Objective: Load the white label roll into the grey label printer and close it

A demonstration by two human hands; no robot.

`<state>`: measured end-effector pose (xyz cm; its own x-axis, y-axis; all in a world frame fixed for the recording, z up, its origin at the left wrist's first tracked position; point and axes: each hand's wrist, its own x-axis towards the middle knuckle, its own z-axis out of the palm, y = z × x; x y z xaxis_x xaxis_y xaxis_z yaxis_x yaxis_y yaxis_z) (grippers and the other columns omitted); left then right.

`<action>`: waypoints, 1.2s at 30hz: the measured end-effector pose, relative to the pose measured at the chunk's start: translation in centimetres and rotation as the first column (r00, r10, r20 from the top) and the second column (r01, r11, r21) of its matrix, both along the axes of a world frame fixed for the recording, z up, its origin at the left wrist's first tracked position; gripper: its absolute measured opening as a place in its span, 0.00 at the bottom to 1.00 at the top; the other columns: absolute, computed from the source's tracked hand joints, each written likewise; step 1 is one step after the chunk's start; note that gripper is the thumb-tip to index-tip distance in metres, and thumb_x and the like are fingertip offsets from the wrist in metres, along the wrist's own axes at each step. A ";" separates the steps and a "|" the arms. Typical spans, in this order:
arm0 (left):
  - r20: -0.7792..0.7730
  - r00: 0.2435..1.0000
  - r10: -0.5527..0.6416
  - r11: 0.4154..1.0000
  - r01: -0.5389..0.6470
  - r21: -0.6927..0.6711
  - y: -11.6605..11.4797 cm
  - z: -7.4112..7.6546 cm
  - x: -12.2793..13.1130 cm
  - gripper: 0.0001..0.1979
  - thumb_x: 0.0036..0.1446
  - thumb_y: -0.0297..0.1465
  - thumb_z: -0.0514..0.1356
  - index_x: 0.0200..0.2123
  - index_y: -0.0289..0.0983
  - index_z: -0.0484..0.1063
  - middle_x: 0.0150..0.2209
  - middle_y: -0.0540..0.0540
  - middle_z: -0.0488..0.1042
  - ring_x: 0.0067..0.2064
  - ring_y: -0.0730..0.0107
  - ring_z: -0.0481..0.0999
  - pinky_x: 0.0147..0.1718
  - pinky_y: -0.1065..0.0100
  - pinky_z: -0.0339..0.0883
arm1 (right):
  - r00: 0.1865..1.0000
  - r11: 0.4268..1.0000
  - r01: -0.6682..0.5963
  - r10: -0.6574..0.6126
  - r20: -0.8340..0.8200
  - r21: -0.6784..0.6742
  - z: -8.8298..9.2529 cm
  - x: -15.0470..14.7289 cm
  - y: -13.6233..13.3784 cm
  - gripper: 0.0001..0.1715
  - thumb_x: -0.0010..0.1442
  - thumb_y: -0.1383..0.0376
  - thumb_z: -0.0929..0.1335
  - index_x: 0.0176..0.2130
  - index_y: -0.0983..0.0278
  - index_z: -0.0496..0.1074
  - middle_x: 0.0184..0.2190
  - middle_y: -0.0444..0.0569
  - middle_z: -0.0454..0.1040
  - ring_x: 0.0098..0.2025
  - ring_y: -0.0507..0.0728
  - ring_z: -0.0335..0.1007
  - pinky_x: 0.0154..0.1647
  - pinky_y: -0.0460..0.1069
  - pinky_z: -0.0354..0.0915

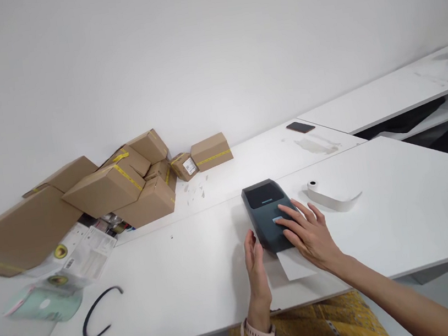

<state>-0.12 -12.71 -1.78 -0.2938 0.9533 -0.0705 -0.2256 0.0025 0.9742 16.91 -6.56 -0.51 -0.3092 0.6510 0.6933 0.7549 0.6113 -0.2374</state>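
Observation:
A dark grey label printer (263, 207) sits on the white table (400, 204). My right hand (308, 229) lies flat on its front top, fingers spread and open, fingertips on a pale button. A white label (293, 264) sticks out from the printer's front, under that hand. My left hand (256, 263) stands edge-on just left of the printer's front corner, fingers straight and together, holding nothing; a pink watch is on its wrist. A small roll of white label paper (330, 196) lies unrolled to the right of the printer.
Several cardboard boxes (106, 190) with yellow tape are piled at the back left against the wall. Printed sheets and a mint-green packet (47, 304) lie at the left. A black curved cable (98, 313) lies near the front left. A dark phone (300, 127) rests on the far table.

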 end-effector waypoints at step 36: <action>-0.149 0.987 -0.060 0.998 0.059 -0.009 -1.4 1.4 1.3 0.33 0.63 0.49 0.52 0.68 0.48 0.51 0.71 0.52 0.46 0.71 0.62 0.46 0.66 0.64 0.52 | 0.752 0.728 -0.288 -0.230 -0.618 -0.622 -0.7 1.7 -0.4 0.32 0.68 0.45 0.53 0.66 0.49 0.57 0.66 0.41 0.59 0.67 0.62 0.54 0.65 0.62 0.57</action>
<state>1.17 -14.07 -0.39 -0.2441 0.9691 -0.0346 -0.0776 0.0160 0.9969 18.59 -6.92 -1.16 -0.0089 0.9928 0.1196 0.2503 0.1180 -0.9609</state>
